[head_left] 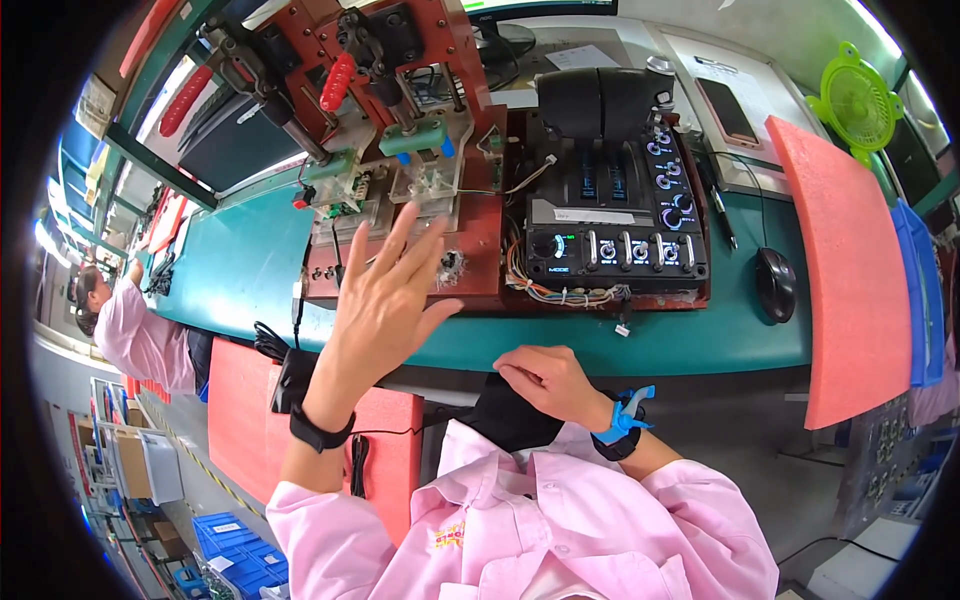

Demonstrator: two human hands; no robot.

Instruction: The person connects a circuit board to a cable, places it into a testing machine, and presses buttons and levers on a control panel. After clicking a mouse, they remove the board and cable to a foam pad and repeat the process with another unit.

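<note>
My left hand (385, 290) is open, its fingers stretched and spread over the front of a reddish-brown test fixture (470, 232). Its fingertips are just in front of a clear plastic block (430, 185) beneath a green press plate (415, 138); whether they touch it I cannot tell. At the table's front edge, my right hand (550, 382) is closed with its fingers curled; anything in them is hidden. A black throttle control unit (610, 230), with lit knobs and metal toggle switches, stands right of the press. Loose wires (570, 292) run along its lower left edge.
Two toggle clamps with red handles (338, 82) rise at the back left. A computer mouse (775, 285), a pen (722, 215) and a phone (728, 112) lie to the right. Beyond them are a pink foam sheet (845, 270) and a green fan (855, 100). A co-worker (145, 330) sits at far left.
</note>
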